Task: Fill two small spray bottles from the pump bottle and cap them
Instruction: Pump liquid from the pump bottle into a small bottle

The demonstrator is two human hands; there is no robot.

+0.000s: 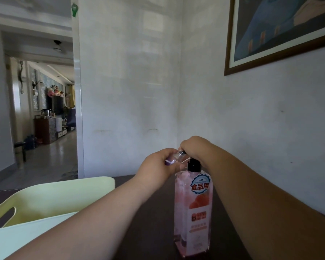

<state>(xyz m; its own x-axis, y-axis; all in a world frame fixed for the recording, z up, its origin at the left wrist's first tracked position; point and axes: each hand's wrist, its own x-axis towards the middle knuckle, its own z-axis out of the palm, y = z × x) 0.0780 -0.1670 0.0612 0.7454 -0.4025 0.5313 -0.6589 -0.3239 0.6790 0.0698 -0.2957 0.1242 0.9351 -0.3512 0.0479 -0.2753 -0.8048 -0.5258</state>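
The small spray bottle (173, 158) is held in the air just above and to the left of the pump bottle (193, 209), tilted almost onto its side with its neck towards the pump bottle's black collar. The left hand (158, 167) grips its clear, purple-tinged body, fingers curled round it. The right hand (195, 147) sits directly over the pump bottle's top, fingers curled down, and seems to pinch the dark and silver spray top (181, 152) at the little bottle's neck. Whether it is twisting that top on or off cannot be told, and the pump head itself is hidden under this hand.

As a judgement, the task is somewhere in its middle: one small bottle is being handled at its cap, right beside the pump. How much liquid it holds is too small to read. The pump bottle stands upright and shows pink liquid nearly to its shoulder, so little looks drawn off. A second spray bottle is not in view, so at least that one likely remains to be filled and capped.

Counted: one pump bottle, one small spray bottle, one spray top, two hands. Left of the pump bottle stands one pale green basket (51, 192) with a handle slot, on the same dark table (158, 224). On the wall above and right of the pump bottle hangs one framed picture (231, 59).
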